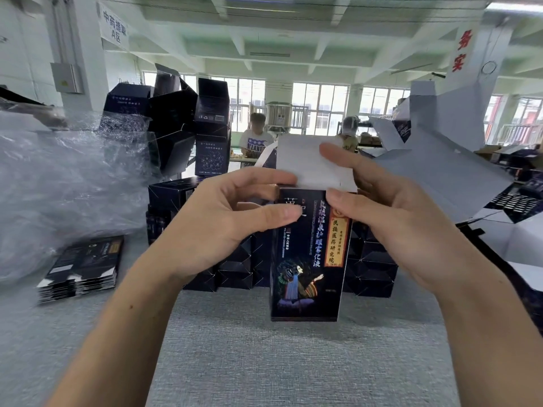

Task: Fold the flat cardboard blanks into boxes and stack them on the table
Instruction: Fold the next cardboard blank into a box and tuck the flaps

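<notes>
I hold a tall dark printed box point(305, 277) upright in front of me, above the grey table point(264, 362). Its white top flap point(302, 165) stands open and points up. My left hand point(223, 218) grips the box's upper left side, thumb on the front face. My right hand point(390, 218) holds the upper right corner, with a finger on the flap and the thumb on the front. A pile of flat dark blanks point(82, 267) lies on the table at the left. Folded dark boxes point(235, 268) are stacked in rows behind the held box.
Crumpled clear plastic wrap point(58, 183) fills the left side. More folded boxes point(188, 118) tower at the back left. Opened blanks with white insides point(440, 148) pile up at the right. Two people point(255, 136) work at a far table by the windows.
</notes>
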